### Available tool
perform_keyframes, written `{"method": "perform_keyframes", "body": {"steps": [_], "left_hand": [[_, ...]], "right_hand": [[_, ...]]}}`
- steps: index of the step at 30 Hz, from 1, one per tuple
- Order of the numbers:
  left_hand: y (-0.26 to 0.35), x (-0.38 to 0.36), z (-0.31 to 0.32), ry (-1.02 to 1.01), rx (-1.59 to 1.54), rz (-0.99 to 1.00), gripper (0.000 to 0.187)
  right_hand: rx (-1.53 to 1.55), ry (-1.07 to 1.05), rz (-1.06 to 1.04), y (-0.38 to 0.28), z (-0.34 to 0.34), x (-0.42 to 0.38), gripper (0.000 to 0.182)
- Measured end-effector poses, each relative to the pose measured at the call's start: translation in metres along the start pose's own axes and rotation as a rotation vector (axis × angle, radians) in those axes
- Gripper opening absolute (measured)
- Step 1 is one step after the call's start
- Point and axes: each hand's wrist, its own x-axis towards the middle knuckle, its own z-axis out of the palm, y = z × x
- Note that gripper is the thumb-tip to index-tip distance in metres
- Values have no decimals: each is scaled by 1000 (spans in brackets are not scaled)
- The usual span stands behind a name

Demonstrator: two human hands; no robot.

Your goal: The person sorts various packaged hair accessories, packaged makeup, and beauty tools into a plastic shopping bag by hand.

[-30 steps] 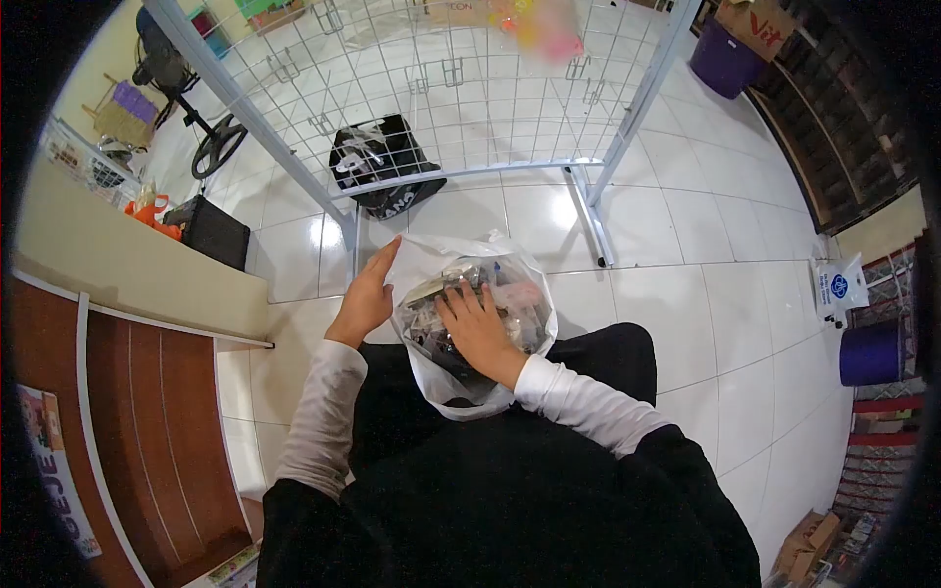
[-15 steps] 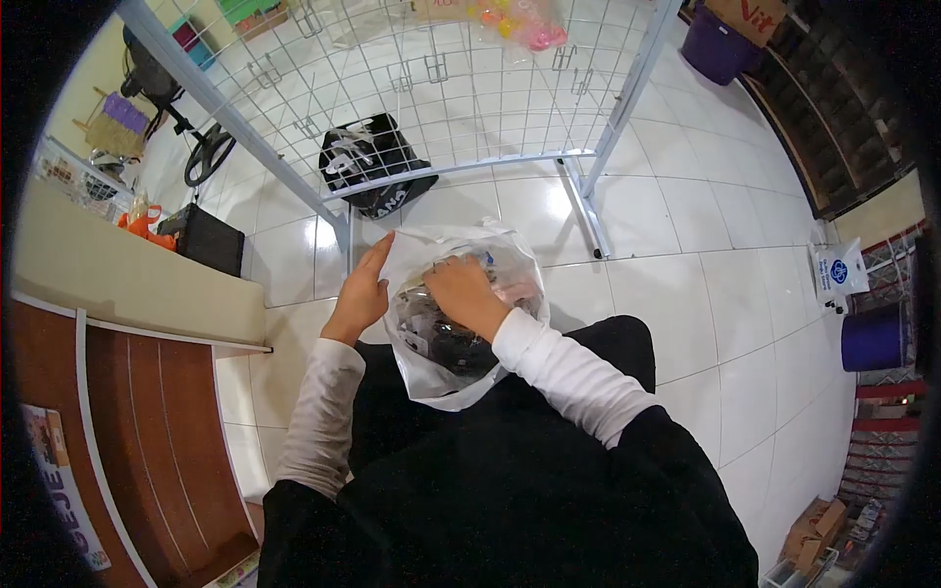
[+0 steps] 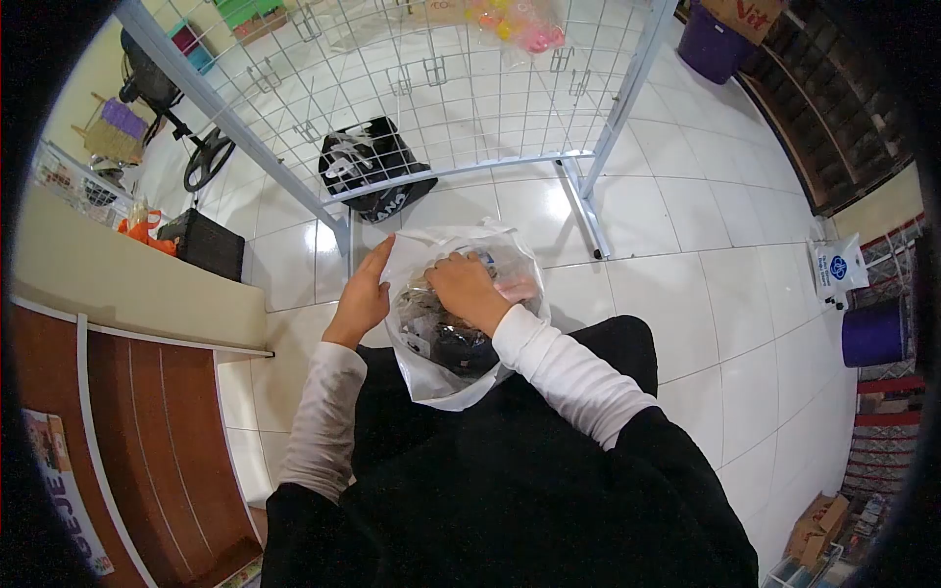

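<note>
The right hand [image 3: 463, 289] curls among mixed packets [image 3: 421, 312], its grip impossible to tell, with nothing lifted clear of the white bag [image 3: 436, 390] at the person's lap, the left hand [image 3: 363, 299] open at its rim, and tiled floor [image 3: 676, 304], a wire rack [image 3: 623, 103] and a black crate [image 3: 397, 204] beyond.

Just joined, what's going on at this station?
A seated person has an open white plastic bag of mixed packaged items at their lap. The right hand reaches into the bag, fingers among the items; its grip is hidden. The left hand is at the bag's rim. A wire grid rack stands in front.
</note>
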Motion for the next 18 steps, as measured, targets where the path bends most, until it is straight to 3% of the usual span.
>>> {"method": "perform_keyframes", "body": {"steps": [2, 6, 9, 12, 14, 18], "left_hand": [[-1, -1, 0, 0, -2, 3, 78], [-4, -3, 0, 36, -9, 56, 75], [-2, -10, 0, 56, -18, 78, 64], [-1, -13, -2, 39, -15, 62, 42], [-7, -15, -1, 24, 18, 65, 39], [-12, -17, 2, 0, 83, 72, 38]], "right_hand": [[24, -20, -13, 0, -2, -4, 28], [-33, -88, -76, -9, -62, -26, 71], [63, -53, -39, 9, -95, -43, 87], [160, -235, 44, 35, -104, -57, 79], [167, -342, 106, 41, -81, -71, 68], [129, -86, 87, 43, -47, -77, 41]]}}
